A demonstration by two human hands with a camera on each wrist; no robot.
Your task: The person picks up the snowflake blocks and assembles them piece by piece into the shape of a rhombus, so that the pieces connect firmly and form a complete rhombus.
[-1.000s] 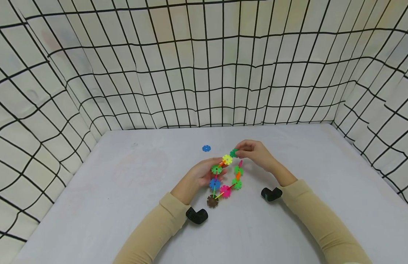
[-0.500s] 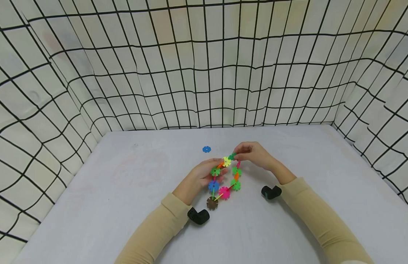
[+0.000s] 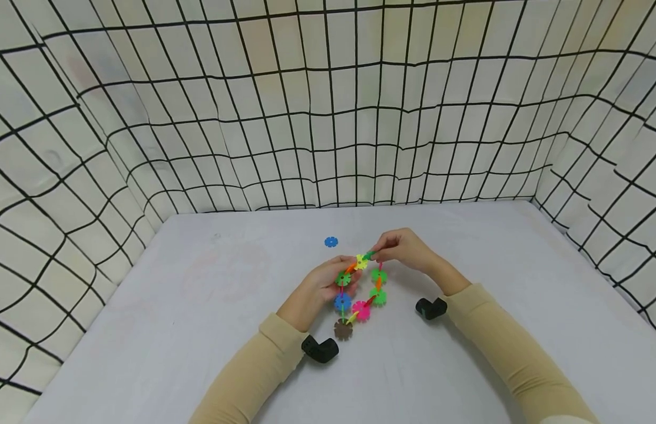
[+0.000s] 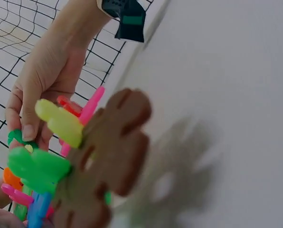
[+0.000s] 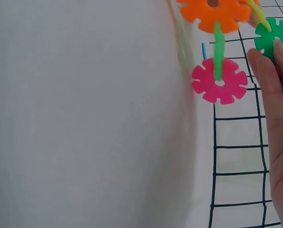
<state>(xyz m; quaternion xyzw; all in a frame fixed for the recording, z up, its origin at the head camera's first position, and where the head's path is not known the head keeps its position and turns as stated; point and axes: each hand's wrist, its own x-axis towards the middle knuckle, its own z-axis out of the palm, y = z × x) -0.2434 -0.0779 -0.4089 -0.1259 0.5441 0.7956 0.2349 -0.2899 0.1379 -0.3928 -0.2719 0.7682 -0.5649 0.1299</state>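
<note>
A curved chain of notched plastic discs hangs between the hands in the head view. My left hand (image 3: pixel 324 281) holds its upper left stretch, near a green disc (image 3: pixel 343 278) and an orange one. My right hand (image 3: pixel 406 247) pinches a darker green disc (image 3: pixel 368 255) between thumb and fingers. That disc's edge meets the yellow disc (image 3: pixel 361 262); whether their slots interlock I cannot tell. The brown disc (image 4: pixel 117 152) at the bottom looms large in the left wrist view. A pink disc (image 5: pixel 220 80) forms the chain's other end, below the right hand's fingers.
A loose blue disc (image 3: pixel 331 241) lies on the white table (image 3: pixel 227 330) beyond the hands. White walls with black netting (image 3: pixel 354 129) rise behind and at both sides. A black device (image 3: pixel 320 350) sits at the left wrist, another (image 3: pixel 431 308) at the right.
My right hand has moved slightly left and down, bringing the darker green disc against the yellow one and turning it from nearly face-on to edge-on. My left hand keeps its hold.
</note>
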